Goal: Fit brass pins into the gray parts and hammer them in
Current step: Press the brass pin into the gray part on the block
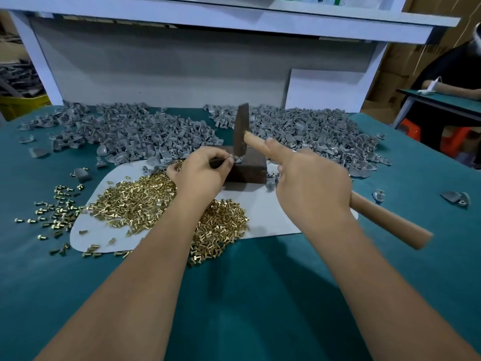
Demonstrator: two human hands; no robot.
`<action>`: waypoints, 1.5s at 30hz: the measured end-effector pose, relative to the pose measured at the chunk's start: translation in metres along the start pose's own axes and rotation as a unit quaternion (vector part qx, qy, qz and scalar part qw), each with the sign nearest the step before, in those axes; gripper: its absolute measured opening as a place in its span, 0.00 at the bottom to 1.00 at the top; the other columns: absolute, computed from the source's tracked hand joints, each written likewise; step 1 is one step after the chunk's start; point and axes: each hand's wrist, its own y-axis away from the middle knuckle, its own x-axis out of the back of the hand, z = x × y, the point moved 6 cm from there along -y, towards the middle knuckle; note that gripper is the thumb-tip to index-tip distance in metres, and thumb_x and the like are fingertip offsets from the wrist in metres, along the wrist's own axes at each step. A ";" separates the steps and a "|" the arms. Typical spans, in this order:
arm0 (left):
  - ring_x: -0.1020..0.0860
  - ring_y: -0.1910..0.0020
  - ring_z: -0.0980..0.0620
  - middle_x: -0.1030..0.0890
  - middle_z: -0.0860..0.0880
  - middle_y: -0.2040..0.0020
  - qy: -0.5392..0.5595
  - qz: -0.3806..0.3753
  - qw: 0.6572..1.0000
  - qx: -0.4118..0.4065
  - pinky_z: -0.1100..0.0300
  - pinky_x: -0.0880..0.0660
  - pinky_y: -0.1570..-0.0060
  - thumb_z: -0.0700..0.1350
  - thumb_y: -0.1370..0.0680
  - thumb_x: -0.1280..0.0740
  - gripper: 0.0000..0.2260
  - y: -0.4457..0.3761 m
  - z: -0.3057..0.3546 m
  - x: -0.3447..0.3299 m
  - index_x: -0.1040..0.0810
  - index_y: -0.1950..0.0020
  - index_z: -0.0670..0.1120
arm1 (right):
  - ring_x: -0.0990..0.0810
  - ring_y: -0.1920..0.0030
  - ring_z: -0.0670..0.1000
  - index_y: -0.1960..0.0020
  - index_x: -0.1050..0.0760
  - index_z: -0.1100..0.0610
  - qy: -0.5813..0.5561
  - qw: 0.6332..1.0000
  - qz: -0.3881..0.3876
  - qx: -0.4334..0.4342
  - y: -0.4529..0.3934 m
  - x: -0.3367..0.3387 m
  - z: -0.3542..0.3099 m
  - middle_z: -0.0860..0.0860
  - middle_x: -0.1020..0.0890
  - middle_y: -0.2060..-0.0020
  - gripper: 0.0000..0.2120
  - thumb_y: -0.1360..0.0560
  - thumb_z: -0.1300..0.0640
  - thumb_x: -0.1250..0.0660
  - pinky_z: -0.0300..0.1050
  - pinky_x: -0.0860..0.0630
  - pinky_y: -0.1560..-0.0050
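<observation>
My right hand point(309, 181) grips the wooden handle of a hammer point(240, 131), index finger stretched along the handle. The dark hammer head stands on a small gray part point(237, 159) that lies on a dark metal block point(247, 169). My left hand point(201, 171) pinches that gray part at the block's left top edge. A heap of brass pins point(145, 201) lies on a white sheet point(263, 212) under my left forearm. Two large piles of gray parts lie behind, one at the left point(125, 131) and one at the right point(312, 131).
Loose brass pins point(57, 207) are scattered on the green table cover point(247, 295) at the left. Single gray parts point(455, 199) lie at the right. A white shelf frame point(182, 74) closes the back. Another person sits at a table point(447, 100) at far right.
</observation>
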 end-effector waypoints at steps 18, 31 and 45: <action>0.31 0.57 0.66 0.27 0.71 0.61 -0.016 0.010 0.999 -0.030 0.41 0.45 0.32 0.57 0.24 0.30 0.12 -0.001 -0.003 -0.002 0.27 0.66 0.66 | 0.36 0.69 0.53 0.25 0.44 0.40 -0.036 0.996 0.063 -0.048 0.004 -0.005 0.005 0.51 0.30 0.61 0.31 0.23 0.58 0.38 0.41 0.49 0.74; 0.31 0.51 0.63 0.23 0.66 0.54 0.004 0.010 0.999 -0.038 0.39 0.46 0.32 0.57 0.23 0.31 0.08 0.001 -0.003 -0.001 0.24 0.62 0.65 | 0.34 0.70 0.53 0.26 0.40 0.42 -0.055 0.991 0.113 -0.042 0.003 0.004 0.004 0.53 0.27 0.62 0.32 0.25 0.60 0.34 0.43 0.43 0.72; 0.28 0.40 0.56 0.22 0.66 0.52 -0.004 -0.007 1.000 -0.023 0.38 0.44 0.33 0.58 0.23 0.34 0.06 0.004 0.001 0.002 0.24 0.61 0.66 | 0.38 0.73 0.51 0.29 0.39 0.43 -0.076 0.992 0.033 -0.099 -0.026 -0.017 0.029 0.53 0.35 0.55 0.25 0.22 0.59 0.39 0.41 0.46 0.75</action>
